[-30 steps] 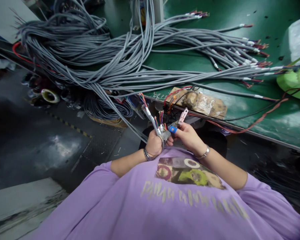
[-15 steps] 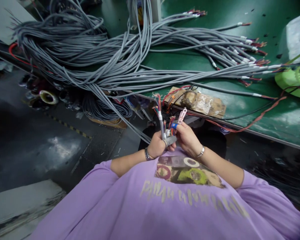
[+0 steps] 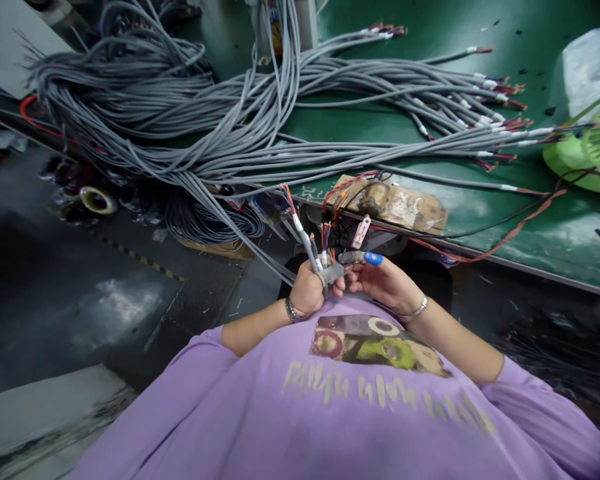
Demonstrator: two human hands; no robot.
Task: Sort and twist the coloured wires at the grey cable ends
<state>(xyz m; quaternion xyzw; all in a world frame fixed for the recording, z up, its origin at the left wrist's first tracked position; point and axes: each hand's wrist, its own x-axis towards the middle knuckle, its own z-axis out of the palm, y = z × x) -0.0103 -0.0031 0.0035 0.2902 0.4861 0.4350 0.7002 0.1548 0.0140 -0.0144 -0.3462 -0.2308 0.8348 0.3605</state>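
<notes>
Wrapped round several grey cables [image 3: 306,241] is my left hand [image 3: 307,290], closed. Their stripped ends stick up above the fist, showing coloured inner wires [image 3: 325,235] and white bands. Grey wrapping covers the thumb of that hand. Just to the right of the bundle, my right hand [image 3: 380,281] has its palm turned partly up and its fingers loosely bent and apart. A blue cover [image 3: 373,258] and a grey wrap [image 3: 351,257] sit on two of its digits. Its fingertips are close to the wire ends; I cannot make out whether they touch.
A large heap of grey cables [image 3: 145,100] lies across the green table [image 3: 480,220]. Near the table's edge are a worn cardboard piece [image 3: 395,203] and a narrow pink piece with a hole [image 3: 361,231]. A green fan [image 3: 570,157] stands at right. Coiled cable [image 3: 215,223] sits below the table.
My right thumb with the blue cover has drawn back rightward from the wires, and the hand has opened. The cable ends in my left hand have tilted left.
</notes>
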